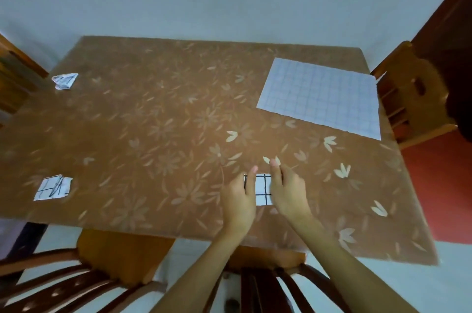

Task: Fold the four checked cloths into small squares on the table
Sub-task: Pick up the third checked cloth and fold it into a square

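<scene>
While pressing folded checked cloth (263, 186) at 5 o'clock of table (153, 121): left hand (240, 200), right hand (288, 192) flat on it, fingers straight, gripping nothing. Thin, soft, light, apt to spring open; pinch at corners. Next: unfolded cloth (319, 98) at 2 o'clock.

I count four checked cloths on one counter (153, 121): one flat cloth (319, 98) at the far right, one small cloth (263, 190) under my hands, and two folded ones at the left, a near square (52, 188) and a far bundle (64, 80). Two hands, my left hand (240, 200) and right hand (288, 192). Three chairs: a right chair (413, 92), a near-left chair (63, 284) and a near-middle chair (268, 284).
</scene>
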